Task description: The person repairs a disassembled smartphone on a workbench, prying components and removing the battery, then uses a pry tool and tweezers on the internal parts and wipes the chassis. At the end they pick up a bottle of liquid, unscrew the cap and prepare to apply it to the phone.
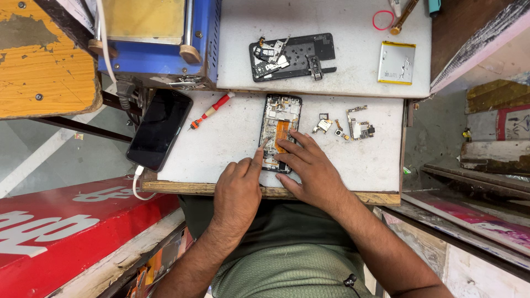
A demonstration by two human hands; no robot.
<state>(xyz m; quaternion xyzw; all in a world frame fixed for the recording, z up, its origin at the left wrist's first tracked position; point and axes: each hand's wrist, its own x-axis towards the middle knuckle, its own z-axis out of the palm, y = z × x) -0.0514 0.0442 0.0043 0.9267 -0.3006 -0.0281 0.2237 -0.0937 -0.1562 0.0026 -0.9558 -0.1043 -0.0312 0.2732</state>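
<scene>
dark phone screen (159, 128) at table's left edge, red sign (66, 221) below

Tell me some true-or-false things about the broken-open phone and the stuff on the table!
1. Both hands touch the opened phone. True: the left hand points a finger at it, the right hand rests fingers on it.
2. The red screwdriver is in the right hand. False: it lies on the table, left of the opened phone.
3. A black phone with a white cable lies at the table's left edge. True.
4. The silver battery sits inside the opened phone. False: it lies apart, on the upper shelf.
</scene>
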